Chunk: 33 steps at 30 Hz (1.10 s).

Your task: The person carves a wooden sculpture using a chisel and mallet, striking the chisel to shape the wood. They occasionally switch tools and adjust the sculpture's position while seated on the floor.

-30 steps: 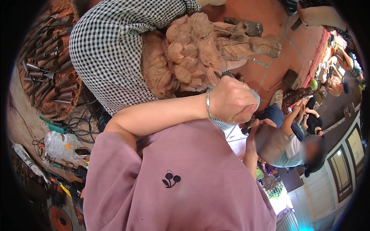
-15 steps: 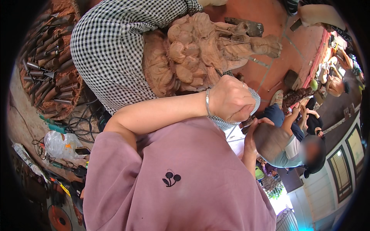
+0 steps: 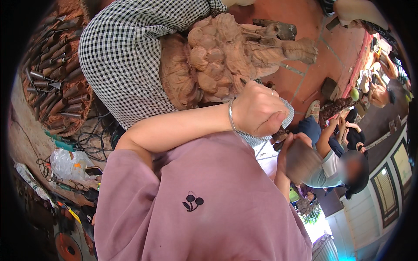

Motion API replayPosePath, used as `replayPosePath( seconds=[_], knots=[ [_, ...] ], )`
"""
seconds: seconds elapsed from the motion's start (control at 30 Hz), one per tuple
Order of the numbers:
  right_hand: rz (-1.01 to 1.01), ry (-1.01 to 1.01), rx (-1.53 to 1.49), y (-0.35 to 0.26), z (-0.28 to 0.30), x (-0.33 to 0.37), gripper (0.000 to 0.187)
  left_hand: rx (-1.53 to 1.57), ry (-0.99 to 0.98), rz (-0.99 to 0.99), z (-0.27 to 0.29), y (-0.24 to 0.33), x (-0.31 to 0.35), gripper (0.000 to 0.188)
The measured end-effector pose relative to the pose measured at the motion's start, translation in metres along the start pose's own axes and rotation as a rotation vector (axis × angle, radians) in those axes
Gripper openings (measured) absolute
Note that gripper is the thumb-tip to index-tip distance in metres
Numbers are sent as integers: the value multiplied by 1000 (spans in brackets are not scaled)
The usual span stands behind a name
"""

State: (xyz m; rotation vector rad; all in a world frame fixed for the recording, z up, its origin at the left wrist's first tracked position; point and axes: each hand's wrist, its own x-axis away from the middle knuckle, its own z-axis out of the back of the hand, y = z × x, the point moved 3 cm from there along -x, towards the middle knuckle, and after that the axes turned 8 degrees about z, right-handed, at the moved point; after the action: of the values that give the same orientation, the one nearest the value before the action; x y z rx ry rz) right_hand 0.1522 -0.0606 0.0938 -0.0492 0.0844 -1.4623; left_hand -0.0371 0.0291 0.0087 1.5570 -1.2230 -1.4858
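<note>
- Round tray [image 3: 85, 9]: many chisels [image 3: 75, 91] among reddish shavings [image 3: 74, 10].
- Clear plastic bag [image 3: 63, 162]: something orange [image 3: 77, 165] inside.
- Left hand [image 3: 257, 109] closed around a handled tool [image 3: 279, 135].
- Right hand [image 3: 287, 147] gripping a brown block [image 3: 305, 162].

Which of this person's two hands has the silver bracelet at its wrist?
The left hand, closed around a tool beside the brown carving: a silver bracelet circles its wrist. No bracelet shows on the right hand's wrist.
</note>
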Motion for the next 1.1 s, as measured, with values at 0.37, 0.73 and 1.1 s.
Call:
replayPosePath(
  seconds=[0.37,0.73,1.1],
  knots=[
    [2,113,-279,7,-3,11,39,33,-43,-60,3,0,5,34],
    [122,211,-248,-2,-5,5,30,36,-109,-51,8,-1,6,30],
    [-53,100,-227,34,-14,39,37,85,-108,-67,7,-5,6,40]
  ],
)
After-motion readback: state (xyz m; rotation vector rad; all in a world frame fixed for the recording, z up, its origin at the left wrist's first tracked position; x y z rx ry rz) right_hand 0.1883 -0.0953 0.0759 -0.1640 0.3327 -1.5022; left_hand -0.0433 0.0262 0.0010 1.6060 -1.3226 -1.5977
